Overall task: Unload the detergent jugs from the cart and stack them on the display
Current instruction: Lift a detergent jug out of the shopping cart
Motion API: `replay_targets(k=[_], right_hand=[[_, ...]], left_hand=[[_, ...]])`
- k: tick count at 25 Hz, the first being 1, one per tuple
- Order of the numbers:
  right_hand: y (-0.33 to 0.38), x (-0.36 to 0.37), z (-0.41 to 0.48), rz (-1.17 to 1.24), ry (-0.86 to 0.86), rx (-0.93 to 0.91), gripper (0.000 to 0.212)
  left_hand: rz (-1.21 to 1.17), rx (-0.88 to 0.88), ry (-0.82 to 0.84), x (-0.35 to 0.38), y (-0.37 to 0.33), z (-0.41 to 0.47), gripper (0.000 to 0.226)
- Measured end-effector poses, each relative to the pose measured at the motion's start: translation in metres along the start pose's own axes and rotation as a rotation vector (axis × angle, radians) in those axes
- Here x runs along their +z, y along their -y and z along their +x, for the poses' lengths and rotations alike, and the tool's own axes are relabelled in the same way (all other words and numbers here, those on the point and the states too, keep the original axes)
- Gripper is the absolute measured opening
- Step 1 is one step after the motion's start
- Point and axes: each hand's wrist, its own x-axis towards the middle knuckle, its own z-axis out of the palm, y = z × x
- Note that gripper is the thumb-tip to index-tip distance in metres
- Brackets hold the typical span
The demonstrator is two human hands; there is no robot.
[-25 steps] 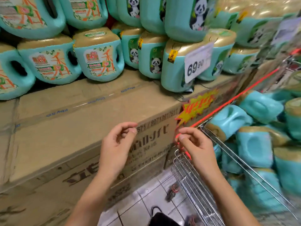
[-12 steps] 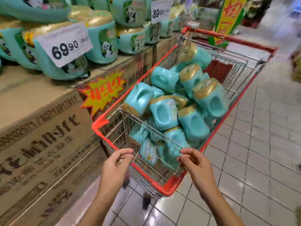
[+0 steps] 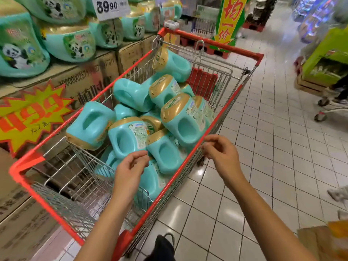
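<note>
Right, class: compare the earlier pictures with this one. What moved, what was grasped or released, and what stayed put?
Both hands moved from in front of the cardboard boxes to the cart: the left hand now hovers over the detergent jugs in it, the right hand above the cart's red rim. Neither took hold of anything. The cart's jugs and the stacked display jugs stayed put.

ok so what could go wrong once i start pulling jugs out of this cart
1. The jugs lie in a loose heap in the cart; pulling a low one near your left hand may make those leaning on it slide.
2. The top jug sits high at the far end and might roll out.
3. The display jugs are rounded and stacked, so a careless placement could topple them.
</note>
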Motion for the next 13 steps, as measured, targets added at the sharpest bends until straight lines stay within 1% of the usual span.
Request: replay_targets(k=[4, 5, 8, 10, 11, 13], right_hand=[[-0.009, -0.006, 0.082, -0.034, -0.026, -0.063, 0.021], [-0.011, -0.005, 0.102, -0.044, -0.017, -0.084, 0.021], [-0.019, -0.003, 0.158, -0.120, 0.030, -0.076, 0.021], [-0.026, -0.004, 0.190, -0.216, 0.115, -0.031, 0.023], [-0.029, -0.004, 0.201, -0.289, 0.189, 0.008, 0.027], [-0.035, -0.009, 0.221, -0.404, 0.369, 0.113, 0.042]], left_hand=[[-0.037, 0.001, 0.002, 0.047, 0.007, 0.059, 0.014], [-0.049, -0.015, 0.000, 0.060, 0.009, 0.074, 0.018], [-0.112, -0.080, 0.034, 0.091, 0.017, 0.107, 0.050], [-0.088, -0.060, 0.056, 0.105, 0.025, 0.123, 0.065], [-0.064, -0.054, 0.056, 0.110, 0.027, 0.127, 0.073], [-0.041, -0.059, 0.006, 0.117, 0.032, 0.131, 0.086]])
